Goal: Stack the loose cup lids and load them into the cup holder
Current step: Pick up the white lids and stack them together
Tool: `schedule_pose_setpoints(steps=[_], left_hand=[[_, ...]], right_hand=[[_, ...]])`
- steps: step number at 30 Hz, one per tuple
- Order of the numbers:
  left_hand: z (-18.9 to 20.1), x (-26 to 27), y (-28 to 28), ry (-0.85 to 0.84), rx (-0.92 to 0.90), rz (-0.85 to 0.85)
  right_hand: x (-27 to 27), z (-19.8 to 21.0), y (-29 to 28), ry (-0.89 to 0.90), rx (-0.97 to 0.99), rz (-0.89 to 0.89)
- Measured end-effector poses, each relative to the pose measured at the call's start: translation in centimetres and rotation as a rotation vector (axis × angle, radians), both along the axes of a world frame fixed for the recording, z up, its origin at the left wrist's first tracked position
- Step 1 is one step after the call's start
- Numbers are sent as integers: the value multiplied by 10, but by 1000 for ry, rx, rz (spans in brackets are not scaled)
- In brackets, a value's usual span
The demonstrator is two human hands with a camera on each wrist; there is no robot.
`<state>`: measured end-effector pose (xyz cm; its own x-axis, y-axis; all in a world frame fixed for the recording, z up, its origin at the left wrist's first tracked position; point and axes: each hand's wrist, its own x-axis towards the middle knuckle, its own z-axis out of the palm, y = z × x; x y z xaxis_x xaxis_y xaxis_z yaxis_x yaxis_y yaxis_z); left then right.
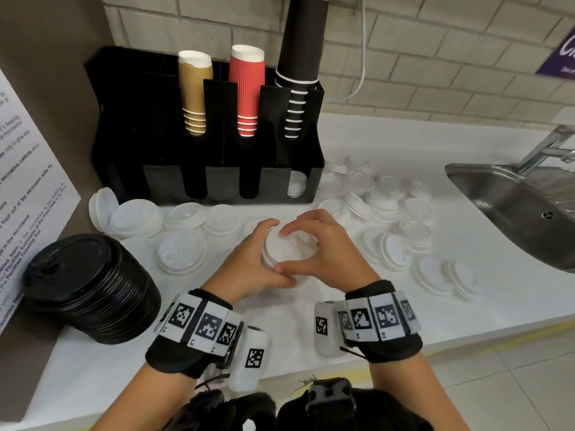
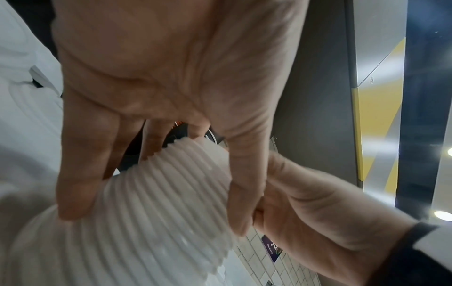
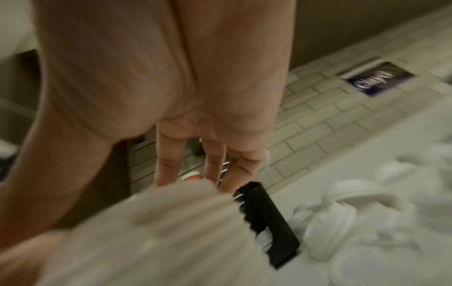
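Observation:
A stack of white cup lids is held between both hands above the white counter, in front of the black cup holder. My left hand wraps the stack's left side. My right hand cups its right side and top, fingertips resting on the uppermost lid. In the left wrist view the ribbed stack of lids runs under my left hand's fingers. The right wrist view is blurred and shows the stack of lids below my right hand's fingers. Loose white lids lie scattered right of the holder.
A tall stack of black lids stands at the left. More white lids lie in front of the holder, which holds tan, red and black cup stacks and a few white lids in its right slot. A steel sink is at the right.

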<state>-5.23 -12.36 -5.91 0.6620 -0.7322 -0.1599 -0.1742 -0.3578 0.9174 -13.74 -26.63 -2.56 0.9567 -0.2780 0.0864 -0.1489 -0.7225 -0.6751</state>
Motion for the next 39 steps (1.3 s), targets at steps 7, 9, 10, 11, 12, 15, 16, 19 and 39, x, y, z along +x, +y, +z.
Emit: schedule_pose_setpoints(steps=[7,9,10,11,12,15,16,19,39], left_hand=[[-3,2,5,-13,17,-5],[-2,2,5,-9,12,-9],[-1,1,5,-10,10,-11],[-1,1,4,-14,9,-13],[0,1,3,-19,10,-14],[0,2,3,-26,17,-5],[-1,2,3,-25,19,0],[-2,3,6,-29,18,17],[-2,0,1,-75,-19,8]], right_hand=[[2,-6,-82,505,-202,-263],[7,-14,-87,679,-251,-174],[10,-18,-86,692,-250,-140],[14,-22,-84,684,-251,-115],[17,-25,-83,672,-257,-97],[19,-28,-83,614,-303,-70],[16,-27,-84,559,-313,-76],[9,-24,-84,305,-345,-121],[-48,-29,-134,440,28,-745]])
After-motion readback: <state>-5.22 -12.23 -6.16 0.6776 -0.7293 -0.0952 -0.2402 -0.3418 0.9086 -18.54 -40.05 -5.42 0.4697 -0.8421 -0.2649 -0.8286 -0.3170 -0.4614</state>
